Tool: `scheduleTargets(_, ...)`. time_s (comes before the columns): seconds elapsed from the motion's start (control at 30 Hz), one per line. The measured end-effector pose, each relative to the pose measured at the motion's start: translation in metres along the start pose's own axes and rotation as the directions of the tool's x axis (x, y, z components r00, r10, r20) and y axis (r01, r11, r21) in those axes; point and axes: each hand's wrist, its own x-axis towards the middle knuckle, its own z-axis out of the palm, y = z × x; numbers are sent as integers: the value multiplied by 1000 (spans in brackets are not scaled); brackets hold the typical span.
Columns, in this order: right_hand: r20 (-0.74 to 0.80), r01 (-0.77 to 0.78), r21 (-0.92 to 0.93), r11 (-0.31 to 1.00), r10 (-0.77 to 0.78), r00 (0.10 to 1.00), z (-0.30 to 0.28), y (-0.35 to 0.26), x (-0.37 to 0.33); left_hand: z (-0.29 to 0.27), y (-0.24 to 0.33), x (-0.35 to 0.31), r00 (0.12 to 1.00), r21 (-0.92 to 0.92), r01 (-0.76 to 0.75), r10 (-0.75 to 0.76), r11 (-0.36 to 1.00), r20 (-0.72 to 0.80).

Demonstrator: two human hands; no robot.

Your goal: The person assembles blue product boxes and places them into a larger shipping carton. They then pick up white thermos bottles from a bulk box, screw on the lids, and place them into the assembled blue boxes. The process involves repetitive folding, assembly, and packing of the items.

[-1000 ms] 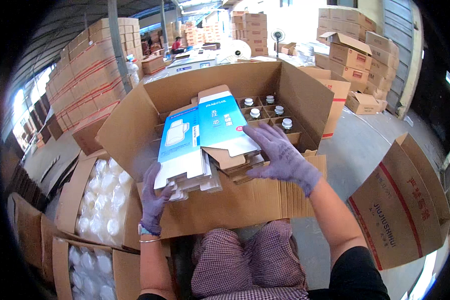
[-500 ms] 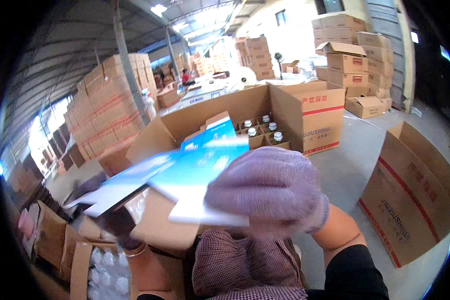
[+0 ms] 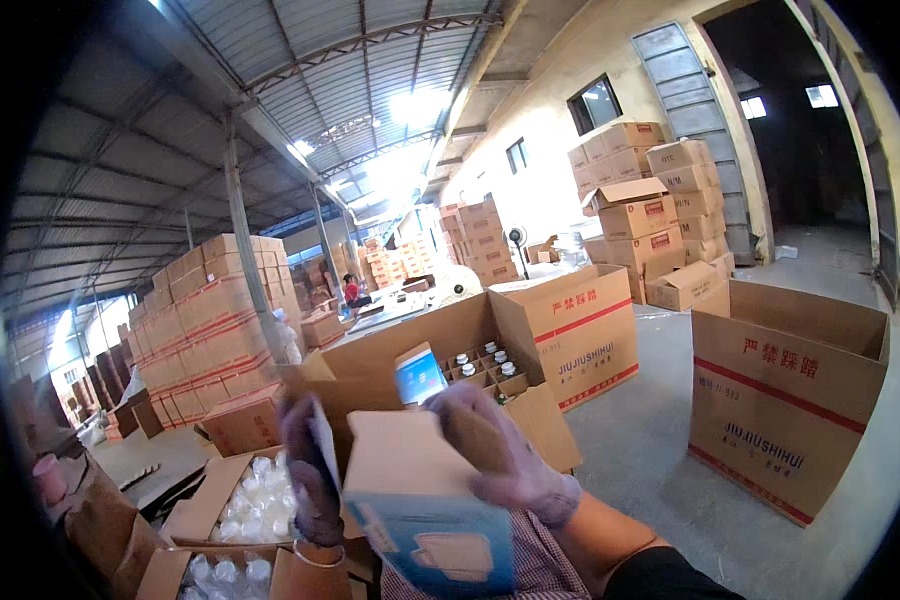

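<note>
In front of my lap I hold a blue printed carton [image 3: 425,540] with bare brown board at its top. My gloved left hand [image 3: 315,485] grips its left edge, at a thin raised panel. My gloved right hand [image 3: 515,460] is closed on the right side, thumb against the board. Just beyond stands a large open cardboard box [image 3: 570,335]. Inside it are several capped bottles [image 3: 485,365] between cardboard dividers, and another blue carton [image 3: 420,378] next to them.
To my lower left, open boxes hold clear plastic-wrapped pieces [image 3: 260,505]. An open tall cardboard box [image 3: 785,400] stands on the floor at the right. Stacked boxes [image 3: 210,330] rise at the left, more stacks [image 3: 660,200] at the back right. A metal post [image 3: 250,230] stands left of centre.
The flat, blurred blue-and-white card between my hands now shows as a folded carton nearer my lap. My right hand moved down and left, my left hand moved right. The view has tilted up.
</note>
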Motion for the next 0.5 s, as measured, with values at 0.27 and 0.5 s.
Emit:
scheduleTargets(0.27,-379,-115,656,746,457,804,19,85,-79,12,-16,-19,846,-133,369,-273,920,457)
scheduleTargets(0.5,-148,-192,-165,967,168,975,15,73,-60,29,-62,-2,774,458,228,-446,859,450)
